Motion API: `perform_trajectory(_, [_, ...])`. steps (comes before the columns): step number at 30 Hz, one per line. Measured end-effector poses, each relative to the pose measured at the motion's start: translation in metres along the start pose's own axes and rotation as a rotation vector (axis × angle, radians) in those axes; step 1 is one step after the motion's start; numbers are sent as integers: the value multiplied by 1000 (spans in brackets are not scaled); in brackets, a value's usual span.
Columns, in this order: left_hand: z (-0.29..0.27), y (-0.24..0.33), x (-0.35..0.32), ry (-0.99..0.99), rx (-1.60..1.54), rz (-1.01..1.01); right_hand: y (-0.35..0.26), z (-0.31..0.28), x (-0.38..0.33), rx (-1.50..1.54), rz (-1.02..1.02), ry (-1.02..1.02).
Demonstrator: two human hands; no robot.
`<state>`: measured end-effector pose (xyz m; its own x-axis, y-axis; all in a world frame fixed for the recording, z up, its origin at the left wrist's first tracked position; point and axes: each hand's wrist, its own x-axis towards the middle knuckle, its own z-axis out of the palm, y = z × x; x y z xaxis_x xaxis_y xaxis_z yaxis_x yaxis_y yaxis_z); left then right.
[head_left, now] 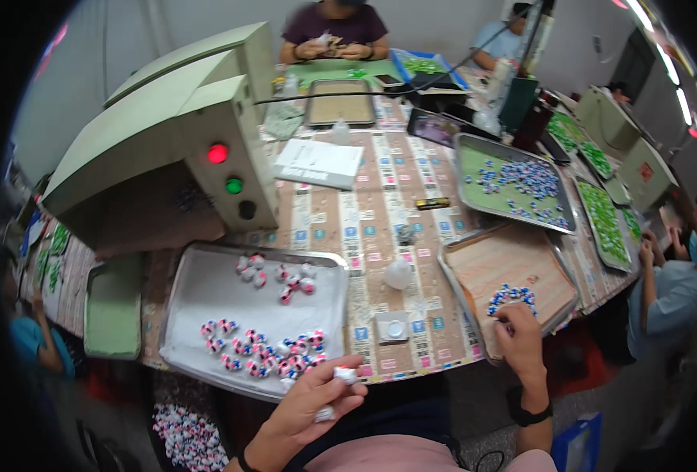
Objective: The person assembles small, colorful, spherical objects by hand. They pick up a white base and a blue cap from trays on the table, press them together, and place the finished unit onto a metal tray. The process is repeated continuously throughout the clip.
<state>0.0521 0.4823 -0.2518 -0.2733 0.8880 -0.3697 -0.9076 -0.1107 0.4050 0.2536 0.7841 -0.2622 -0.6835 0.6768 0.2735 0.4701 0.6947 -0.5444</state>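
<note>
Your L hand (307, 401) is just off the near edge of the counter (372, 228), by the near R corner of the white-lined tray (199, 303). Its fingers (337, 366) are pinched tight on a small white piece (346, 376); a 2nd white piece (324, 413) sits lower in the same hand, against the curled fingers.

Your R hand (520, 340) is over the near edge of the brown-lined tray (486, 263), fingers bent down right by a cluster of small blue, white & red pieces (512, 296). Tips are too small to make out, so can't tell how far apart they are or if they've got hold of anything.

In the white-lined tray: pink/blue/white balls (266, 350) in a big group on the near side, plus a smaller white & pink group (254, 269) at the far side. Btwn the two trays, on the counter: a white round item (398, 274) &, nearer you, a small square pc w/ a white disc (392, 326).

Farther R, a green-lined tray (486, 206) w/ more blue/white pcs. Far L, a big beige machine (238, 118) w/ red & green lights. Across from you, a co-worker in a dark top (337, 31).
</note>
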Motion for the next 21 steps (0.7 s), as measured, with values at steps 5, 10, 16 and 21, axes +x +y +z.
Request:
perform_trajectory(5, [-6,-7,8,-107,-155,-7,-8,11,-4,653,125,7])
perform_trajectory(10, [-8,-14,10,-94,-212,-20,-46,16,-5,1005,248,-278])
perform_trajectory(16, [-12,-17,8,-63,-248,-31,-73,37,-4,978,326,-434])
perform_trajectory(21, [-17,-18,7,-52,-188,-58,-84,48,2,834,222,-415])
